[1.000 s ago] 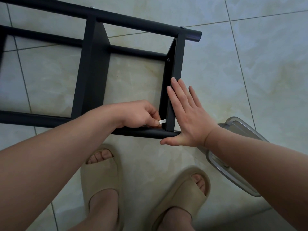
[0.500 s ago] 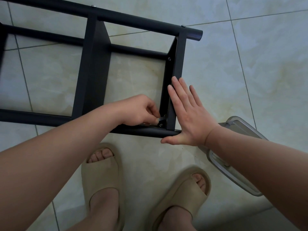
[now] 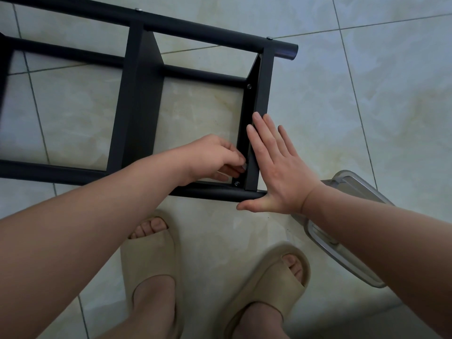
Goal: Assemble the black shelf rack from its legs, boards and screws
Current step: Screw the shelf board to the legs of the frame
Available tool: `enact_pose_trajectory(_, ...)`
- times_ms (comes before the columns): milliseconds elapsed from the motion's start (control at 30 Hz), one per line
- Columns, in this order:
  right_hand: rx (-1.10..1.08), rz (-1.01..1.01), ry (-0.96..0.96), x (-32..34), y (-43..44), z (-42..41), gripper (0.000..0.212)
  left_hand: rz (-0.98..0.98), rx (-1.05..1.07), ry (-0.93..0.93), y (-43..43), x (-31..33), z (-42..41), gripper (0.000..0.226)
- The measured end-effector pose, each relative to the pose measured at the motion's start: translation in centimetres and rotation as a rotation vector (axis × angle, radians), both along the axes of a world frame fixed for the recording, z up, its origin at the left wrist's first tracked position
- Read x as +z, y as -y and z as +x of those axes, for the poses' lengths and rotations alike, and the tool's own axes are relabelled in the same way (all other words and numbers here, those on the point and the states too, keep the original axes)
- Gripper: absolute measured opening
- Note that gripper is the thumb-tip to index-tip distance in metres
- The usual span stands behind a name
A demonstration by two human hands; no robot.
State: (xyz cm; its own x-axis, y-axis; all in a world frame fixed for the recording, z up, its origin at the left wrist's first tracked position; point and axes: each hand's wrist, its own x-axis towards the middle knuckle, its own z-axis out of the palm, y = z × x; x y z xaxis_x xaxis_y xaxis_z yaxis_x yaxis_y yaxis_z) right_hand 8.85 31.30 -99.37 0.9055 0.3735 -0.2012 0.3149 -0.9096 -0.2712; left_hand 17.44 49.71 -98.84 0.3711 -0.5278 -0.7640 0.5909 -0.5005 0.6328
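Both forearms reach in from 7 and 4 o'clock and meet just right of centre. The left hand (image 3: pixel 215 157) is curled, knuckles up, its fingertips pinching a small pale piece (image 3: pixel 244 165), too small to identify, against the inner face of the end board (image 3: pixel 263 94), just above a screw (image 3: pixel 236 183) in that board's near corner. The right hand (image 3: pixel 278 172) is flat and spread, its straight fingers pressed along the outer face of the same board; its thumb sticks out sideways under the end of the near leg (image 3: pixel 220 193). It holds nothing. The rack (image 3: pixel 139 101) lies on its side on the tiled floor (image 3: pixel 367 106), stretching from 9 o'clock to 1 o'clock. It is matte black, with round tube legs running left to right and flat boards crossing them. Another screw (image 3: pixel 249 86) sits higher on the end board, and two screw heads show on the far leg (image 3: pixel 195 23). Beige sandals (image 3: pixel 151 260) stand at 6 o'clock, and a clear container (image 3: pixel 347 253) lies at 4 o'clock, partly under the right forearm.
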Motion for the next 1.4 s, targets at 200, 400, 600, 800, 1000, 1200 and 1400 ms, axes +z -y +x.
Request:
enact_pose_trajectory(200,0.0,0.004,0.009,0.02,0.02,0.01,0.133,-0.033,0.16,-0.146,0.62,-0.13,0.0,0.006)
enact_pose_trajectory(400,-0.002,0.004,0.004,0.04,-0.01,0.03,0.133,0.001,0.156,-0.061,0.51,-0.43,-0.1,0.007)
enact_pose_trajectory(600,-0.005,0.013,0.011,0.0,-0.04,0.0,0.133,-0.001,0.15,-0.055,0.69,-0.42,0.01,0.008)
enact_pose_trajectory(800,-0.004,0.01,0.005,-0.05,0.01,0.05,0.133,0.007,0.095,-0.055,0.3,-0.5,-0.07,0.005)
enact_pose_trajectory(1000,-0.006,0.022,0.007,0.0,0.0,0.03,0.133,0.025,0.1,-0.058,0.38,-0.51,0.08,0.004)
enact_pose_trajectory(1200,-0.006,0.013,0.001,0.03,-0.01,0.08,0.134,0.025,0.09,-0.094,0.34,-0.51,0.06,0.005)
enact_pose_trajectory(1400,-0.005,0.017,0.01,-0.05,-0.02,0.05,0.133,0.015,0.051,-0.111,0.43,-0.46,0.1,0.006)
